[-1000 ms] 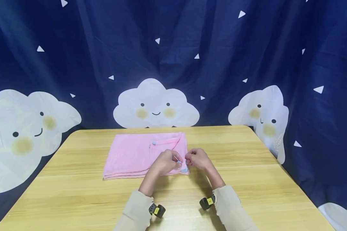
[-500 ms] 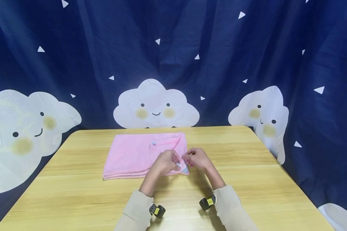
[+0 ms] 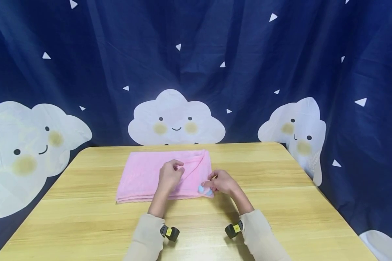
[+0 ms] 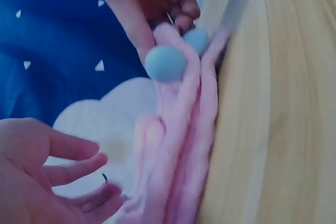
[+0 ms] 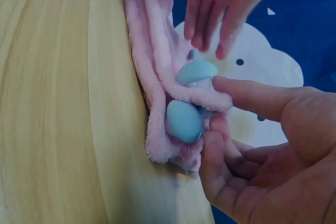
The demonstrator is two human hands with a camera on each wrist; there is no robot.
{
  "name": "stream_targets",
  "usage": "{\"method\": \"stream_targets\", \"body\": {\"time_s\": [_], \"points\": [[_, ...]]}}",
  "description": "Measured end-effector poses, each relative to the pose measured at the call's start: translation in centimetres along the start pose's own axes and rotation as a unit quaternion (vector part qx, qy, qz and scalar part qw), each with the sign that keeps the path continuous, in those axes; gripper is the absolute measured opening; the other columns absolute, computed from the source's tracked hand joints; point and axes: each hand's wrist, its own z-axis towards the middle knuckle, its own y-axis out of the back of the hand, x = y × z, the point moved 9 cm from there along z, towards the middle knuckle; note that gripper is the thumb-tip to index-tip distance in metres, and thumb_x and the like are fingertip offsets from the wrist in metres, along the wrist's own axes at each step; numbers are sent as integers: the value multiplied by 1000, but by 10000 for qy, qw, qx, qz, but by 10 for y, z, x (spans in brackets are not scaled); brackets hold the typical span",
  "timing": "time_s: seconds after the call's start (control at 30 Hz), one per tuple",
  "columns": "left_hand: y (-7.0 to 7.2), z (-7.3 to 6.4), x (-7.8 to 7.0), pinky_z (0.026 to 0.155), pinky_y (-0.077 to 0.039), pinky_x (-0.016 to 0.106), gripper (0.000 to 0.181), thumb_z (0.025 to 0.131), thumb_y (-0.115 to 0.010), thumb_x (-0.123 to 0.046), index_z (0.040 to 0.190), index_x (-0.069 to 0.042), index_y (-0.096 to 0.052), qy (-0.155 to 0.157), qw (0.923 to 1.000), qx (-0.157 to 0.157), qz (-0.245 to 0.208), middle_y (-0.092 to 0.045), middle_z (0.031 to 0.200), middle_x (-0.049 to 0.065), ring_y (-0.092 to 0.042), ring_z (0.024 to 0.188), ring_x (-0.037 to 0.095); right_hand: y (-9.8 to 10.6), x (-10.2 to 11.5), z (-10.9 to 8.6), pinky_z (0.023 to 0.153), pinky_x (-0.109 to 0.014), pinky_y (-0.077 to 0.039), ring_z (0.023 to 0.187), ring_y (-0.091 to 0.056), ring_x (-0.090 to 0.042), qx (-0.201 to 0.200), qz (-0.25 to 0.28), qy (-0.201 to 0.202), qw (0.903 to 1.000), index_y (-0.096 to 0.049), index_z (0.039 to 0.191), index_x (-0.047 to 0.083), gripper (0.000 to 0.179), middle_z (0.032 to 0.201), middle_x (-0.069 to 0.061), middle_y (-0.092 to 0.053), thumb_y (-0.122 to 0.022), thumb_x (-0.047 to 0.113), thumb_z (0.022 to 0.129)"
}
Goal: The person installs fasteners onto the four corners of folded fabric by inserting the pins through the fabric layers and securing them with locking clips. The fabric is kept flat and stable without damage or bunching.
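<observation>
A pink plush cloth (image 3: 143, 174), folded into a flat rectangle, lies on the wooden table. At its near right corner are two blue, fabric-covered round buttons, one upper button (image 5: 197, 72) and one lower button (image 5: 185, 121). My right hand (image 3: 223, 182) pinches the cloth's edge beside these buttons, thumb and fingers on either side. My left hand (image 3: 170, 175) is over the middle of the cloth, fingers loosely bent and holding nothing. In the left wrist view, a gap shows between its fingertips (image 4: 100, 161) and the buttons. The blue button farther back on the cloth is hidden behind my left hand.
The light wooden table (image 3: 274, 224) extends around the cloth. Behind it hangs a dark blue curtain (image 3: 196, 72) with white clouds and triangles. A black wrist device (image 3: 170, 232) is on the left wrist, and a similar device (image 3: 234, 229) on the right.
My left hand has let go of the cloth near the corner buttons and moved left and farther back. My right hand stays at the corner, its fingers now reaching over the edge by the buttons.
</observation>
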Motion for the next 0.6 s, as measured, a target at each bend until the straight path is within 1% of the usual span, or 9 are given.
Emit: {"method": "stream_targets", "body": {"time_s": [0.07, 0.13, 0.23, 0.27, 0.3, 0.37, 0.4, 0.5, 0.6], "points": [[4, 2, 7, 93, -50, 56, 32, 91, -65, -9, 122, -1, -69, 63, 9999, -97, -44, -65, 124, 25, -61, 100, 40, 0, -1, 0, 58, -27, -47, 64, -53, -15, 6, 8, -15, 10000, -61, 102, -3, 32, 72, -5, -56, -81, 14, 83], [4, 2, 14, 95, -50, 56, 36, 93, -63, -10, 127, 0, -66, 133, 9999, -11, -79, -62, 132, 27, -60, 107, 44, 0, -1, 0, 58, -27, -46, 63, -52, -15, 23, 31, -27, 10000, -61, 102, -3, 32, 72, -5, -55, -80, 14, 83], [0, 4, 22, 101, -49, 56, 40, 94, -62, -12, 131, 3, -63, 302, 9993, 169, -127, -62, 136, 26, -60, 120, 46, -1, -2, 0, 58, -27, -46, 63, -52, -14, 34, 59, -32, 10000, -61, 101, -2, 30, 72, -5, -55, -80, 14, 83], [-1, 5, 24, 105, -47, 57, 40, 94, -62, -11, 132, 3, -62, 355, 9991, 211, -125, -62, 137, 25, -55, 129, 46, -1, -2, 0, 58, -27, -46, 63, -52, -14, 30, 65, -32, 10000, -62, 101, -2, 30, 72, -5, -55, -80, 13, 83], [-1, 5, 25, 106, -46, 56, 39, 95, -61, -10, 132, 4, -62, 414, 9988, 220, -135, -59, 141, 24, -53, 131, 47, -1, -2, 0, 57, -27, -46, 63, -52, -14, 33, 57, -26, 10000, -62, 100, -2, 29, 72, -5, -55, -80, 14, 83], [-1, 7, 27, 104, -48, 53, 37, 95, -58, -8, 129, 3, -64, 502, 9985, 158, -123, -63, 136, 22, -58, 125, 43, -1, -2, 0, 57, -27, -47, 63, -52, -14, 26, 50, -20, 10000, -62, 100, -2, 29, 72, -5, -56, -80, 13, 83], [0, 7, 27, 100, -50, 51, 35, 94, -57, -6, 127, 1, -66, 515, 9985, 113, -112, -66, 132, 21, -61, 119, 40, -1, -2, 0, 57, -27, -47, 63, -53, -14, 27, 42, -19, 10000, -62, 100, -2, 29, 72, -5, -56, -80, 13, 83], [3, 8, 23, 93, -51, 48, 31, 92, -56, -4, 118, -2, -72, 477, 9987, -9, -200, -71, 120, 18, -64, 106, 35, -1, -1, 0, 58, -26, -47, 63, -53, -14, 19, -4, 0, 10000, -62, 100, -2, 29, 72, -5, -56, -80, 14, 83], [5, 7, 19, 97, -50, 49, 28, 94, -58, -10, 118, -1, -70, 399, 9987, -38, -299, -73, 113, 18, -66, 109, 34, -1, -2, 0, 58, -27, -47, 64, -53, -15, 0, -21, -3, 10000, -62, 100, -2, 29, 73, -5, -56, -80, 14, 83]]}}
